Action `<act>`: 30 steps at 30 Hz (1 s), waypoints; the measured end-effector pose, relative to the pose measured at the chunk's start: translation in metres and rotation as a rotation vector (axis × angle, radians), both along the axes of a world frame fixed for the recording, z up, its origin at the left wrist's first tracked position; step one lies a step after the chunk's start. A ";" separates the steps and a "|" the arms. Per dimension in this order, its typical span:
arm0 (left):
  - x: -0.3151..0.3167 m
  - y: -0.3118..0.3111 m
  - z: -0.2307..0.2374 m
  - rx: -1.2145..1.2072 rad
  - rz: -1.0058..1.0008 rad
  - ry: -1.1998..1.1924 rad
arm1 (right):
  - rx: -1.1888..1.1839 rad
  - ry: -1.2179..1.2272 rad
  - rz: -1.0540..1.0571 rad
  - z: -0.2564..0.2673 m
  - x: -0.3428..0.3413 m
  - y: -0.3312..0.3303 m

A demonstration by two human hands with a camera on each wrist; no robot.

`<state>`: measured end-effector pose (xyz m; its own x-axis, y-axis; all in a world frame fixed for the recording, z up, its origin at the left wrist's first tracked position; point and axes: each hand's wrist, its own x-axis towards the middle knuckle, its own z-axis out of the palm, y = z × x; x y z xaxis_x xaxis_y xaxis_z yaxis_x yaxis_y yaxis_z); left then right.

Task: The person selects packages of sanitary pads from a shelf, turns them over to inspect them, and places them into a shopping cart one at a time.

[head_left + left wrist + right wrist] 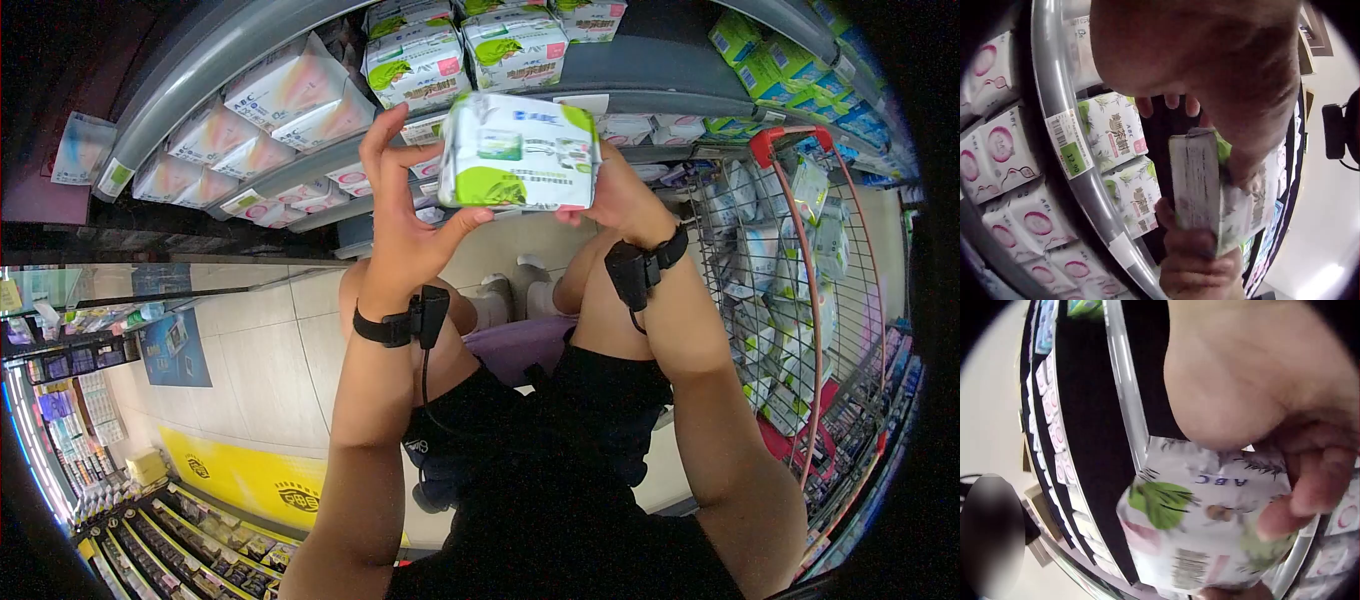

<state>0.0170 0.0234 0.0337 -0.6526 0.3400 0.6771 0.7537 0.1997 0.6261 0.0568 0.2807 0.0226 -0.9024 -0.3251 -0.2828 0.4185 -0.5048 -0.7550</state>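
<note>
A white and green ABC package (520, 150) is held up before the shelf in the head view. My right hand (625, 195) grips its right side, with fingertips showing at the lower edge; the right wrist view shows fingers curled on the package (1191, 512). My left hand (405, 220) is at the package's left side, fingers spread and thumb touching near the bottom edge. In the left wrist view, the left thumb lies against the package (1194, 181), while the other left fingertips stand apart from it. The right hand (1200, 262) holds it from below.
Similar green and white packages (515, 50) stand on the shelf above, with pastel packs (290, 95) to their left. A wire cart (850, 230) holding many packages is at the right. Yellow-edged shelves (190, 530) are at lower left.
</note>
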 end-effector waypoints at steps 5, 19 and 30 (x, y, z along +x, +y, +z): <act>0.013 0.007 -0.011 0.287 -0.239 -0.428 | 0.635 -0.011 -0.112 0.007 -0.006 -0.022; 0.002 -0.008 -0.013 0.551 -0.251 -1.104 | 0.652 0.945 -0.064 0.011 -0.002 -0.031; 0.015 -0.015 -0.003 0.317 -0.506 -1.012 | 0.641 0.816 -0.217 0.008 -0.002 -0.030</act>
<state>0.0319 0.0079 0.0309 -0.7807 0.6242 0.0284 -0.1672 -0.2526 0.9530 0.0545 0.2506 0.0308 -0.9170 -0.1393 0.3738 -0.3870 0.0839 -0.9182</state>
